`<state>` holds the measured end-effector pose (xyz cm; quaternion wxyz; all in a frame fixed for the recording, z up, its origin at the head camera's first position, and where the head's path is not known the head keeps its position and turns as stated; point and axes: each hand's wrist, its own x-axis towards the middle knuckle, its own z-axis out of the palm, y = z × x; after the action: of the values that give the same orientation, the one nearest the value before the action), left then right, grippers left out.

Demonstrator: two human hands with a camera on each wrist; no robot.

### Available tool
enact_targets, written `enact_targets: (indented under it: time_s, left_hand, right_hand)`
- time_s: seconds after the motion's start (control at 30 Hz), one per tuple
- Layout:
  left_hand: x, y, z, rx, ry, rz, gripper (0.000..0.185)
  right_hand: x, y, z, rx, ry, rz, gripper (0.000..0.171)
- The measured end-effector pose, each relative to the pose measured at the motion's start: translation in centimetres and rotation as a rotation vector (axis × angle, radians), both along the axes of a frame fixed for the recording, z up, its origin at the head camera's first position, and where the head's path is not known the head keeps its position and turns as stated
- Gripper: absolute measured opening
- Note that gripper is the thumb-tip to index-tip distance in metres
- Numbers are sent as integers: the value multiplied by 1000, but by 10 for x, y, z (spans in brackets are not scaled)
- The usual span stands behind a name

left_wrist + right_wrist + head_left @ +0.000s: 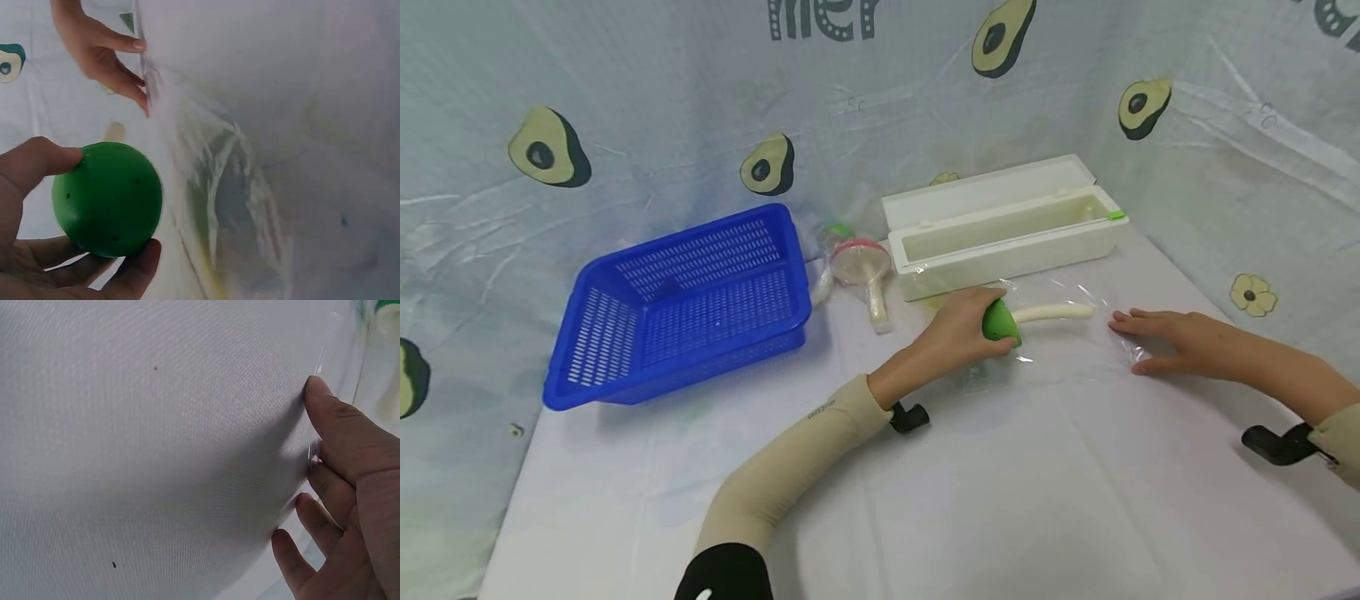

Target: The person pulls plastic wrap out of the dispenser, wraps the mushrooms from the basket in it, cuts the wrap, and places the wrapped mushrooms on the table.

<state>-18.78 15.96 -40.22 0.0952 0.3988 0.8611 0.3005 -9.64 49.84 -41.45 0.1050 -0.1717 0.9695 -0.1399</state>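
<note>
Gripping a green-headed maraca point(1002, 322) in the left hand point(955, 333), lying on cling film point(1060, 333).
Right hand point(1172, 340) presses the film's edge with flat fingers, beside the dispenser box point(1000, 229); thin film could bunch or cling to itself if either hand slips.
</note>
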Motion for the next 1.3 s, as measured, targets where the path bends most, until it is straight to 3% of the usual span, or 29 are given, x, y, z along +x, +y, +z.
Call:
enact_targets:
  time_s: [0.17,0.3,0.43,0.5,0.6,0.7,0.83,0.93,1.03,1.1,1.2,1.3]
  left_hand:
    - [-6,7,-10,-17,-113,10,63]
    - [-11,7,-9,-15,-116,-5,56]
    - [-11,6,-11,-20,-121,11,67]
    - [-11,7,-13,-6,-121,16,72]
    - [-9,10,-14,5,-96,24,79]
    - [-5,11,-12,-5,-36,47,84]
    - [4,5,-6,-60,88,54,85]
    - [11,-8,-1,-108,207,-15,68]
    - [12,-25,2,-159,280,-152,45]
    - [10,-36,0,-218,286,-252,40]
    - [1,-49,-6,-313,233,-398,47]
    - [-10,-58,-12,-342,181,-473,47]
  right_hand:
    - [-3,0,1,13,18,20,72]
    - [-6,-1,2,25,18,29,73]
    - [-4,0,-3,-2,27,28,72]
    - [0,4,-8,3,98,82,72]
    - [7,12,-12,24,287,204,78]
    - [11,17,-13,18,456,296,68]
    - [11,13,-15,-36,515,367,59]
    - [11,9,-16,-46,530,392,61]
    - [9,9,-16,-37,559,408,62]
    - [7,10,-16,-31,569,417,62]
    - [3,11,-16,-32,563,436,59]
    - [0,9,-17,-39,563,435,59]
